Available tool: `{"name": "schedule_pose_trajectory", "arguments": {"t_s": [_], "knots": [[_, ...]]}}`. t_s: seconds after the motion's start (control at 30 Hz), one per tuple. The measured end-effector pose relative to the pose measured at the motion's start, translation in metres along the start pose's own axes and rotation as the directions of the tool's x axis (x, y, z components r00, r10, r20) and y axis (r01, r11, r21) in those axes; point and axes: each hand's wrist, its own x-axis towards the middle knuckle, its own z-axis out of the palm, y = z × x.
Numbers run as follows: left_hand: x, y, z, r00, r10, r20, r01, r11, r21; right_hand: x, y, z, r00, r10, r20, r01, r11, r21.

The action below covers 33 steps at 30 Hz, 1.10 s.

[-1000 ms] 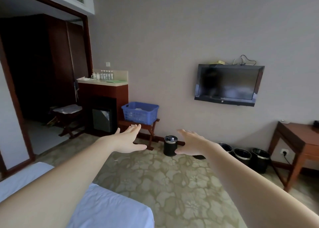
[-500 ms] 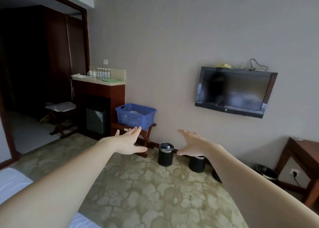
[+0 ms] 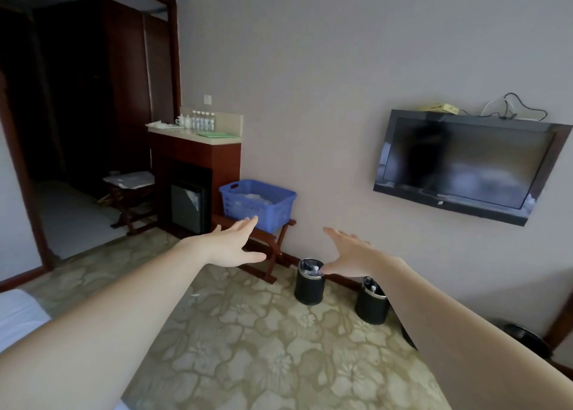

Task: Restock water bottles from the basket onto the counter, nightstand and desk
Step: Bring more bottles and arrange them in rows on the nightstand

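Empty hands reached toward the basket across a cluttered floor

Both arms were stretched forward, the left hand and right hand spread wide and holding nothing; nearest the feet, two black bins stood on the patterned carpet just right of the path, and a careless step could have knocked one over; beyond them the blue basket, with what looked like bottles inside, sat on a folding wooden rack against the wall, which a hard lean or tug might have tipped; farthest, the counter already held a row of bottles that a crowded placement could have toppled.
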Motion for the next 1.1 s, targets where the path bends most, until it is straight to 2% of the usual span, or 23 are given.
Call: {"name": "schedule_pose_trajectory", "arguments": {"t_s": [0.43, 0.6, 0.93, 1.1], "knots": [[0.167, -0.072, -0.054, 0.998, -0.042, 0.036, 0.043, 0.999, -0.026, 0.184, 0.004, -0.016, 1.000, -0.026, 0.009, 0.025, 0.999, 0.035], [0.229, -0.108, -0.081, 0.999, -0.036, 0.020, 0.036, 0.999, 0.033, 0.269, -0.002, -0.011, 0.999, -0.019, 0.041, 0.018, 0.999, 0.034], [0.322, -0.167, -0.075, 0.994, -0.100, 0.051, 0.096, 0.993, 0.072, 0.392, 0.013, 0.012, 0.994, -0.025, 0.106, 0.023, 0.999, 0.028], [0.379, -0.192, -0.078, 0.987, -0.145, 0.076, 0.140, 0.988, 0.071, 0.460, 0.030, 0.013, 0.988, -0.088, 0.126, 0.088, 0.996, 0.007]]}}
